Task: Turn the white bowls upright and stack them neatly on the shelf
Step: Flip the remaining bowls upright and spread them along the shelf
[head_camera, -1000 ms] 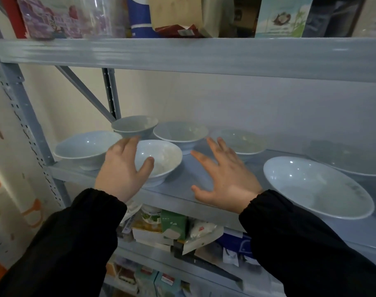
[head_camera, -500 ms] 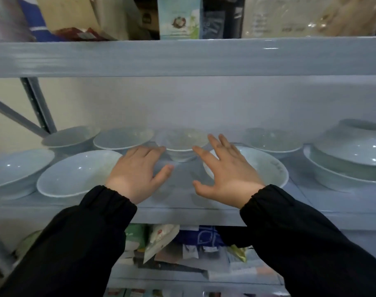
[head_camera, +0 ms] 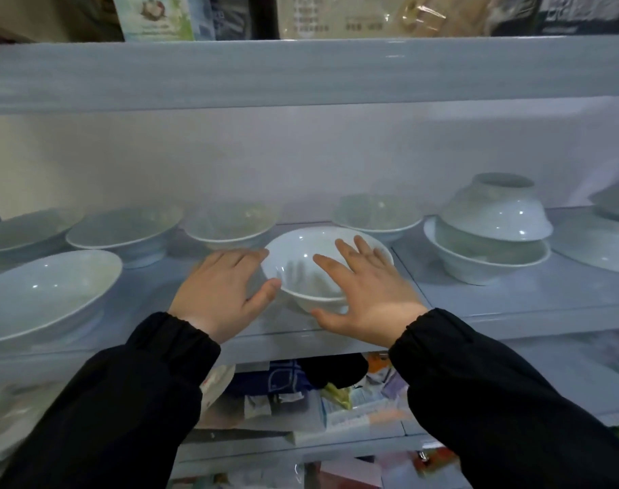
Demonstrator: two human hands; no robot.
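Note:
Several white bowls stand upright on the grey shelf [head_camera: 512, 305]. One upright bowl [head_camera: 301, 262] sits near the front edge between my hands. My left hand [head_camera: 223, 291] hovers at its left side, fingers straight, thumb close to the rim. My right hand [head_camera: 368, 291] is spread over its right half and hides part of the rim; whether either hand touches the bowl I cannot tell. At the right an upside-down bowl [head_camera: 495, 210] rests on an upright bowl [head_camera: 484, 262]. A wide upright bowl [head_camera: 47, 294] stands at the left front.
More upright bowls line the back: bowl [head_camera: 124, 227], bowl [head_camera: 230, 220], bowl [head_camera: 378, 213]. Another dish [head_camera: 597, 245] lies at the far right. The upper shelf beam [head_camera: 301, 72] hangs low overhead. Packets and boxes fill the lower shelf [head_camera: 301, 400].
The view has swung right along the shelf. Both hands moved right with it and now flank the front bowl; the stacked pair with the upside-down bowl came closer into view.

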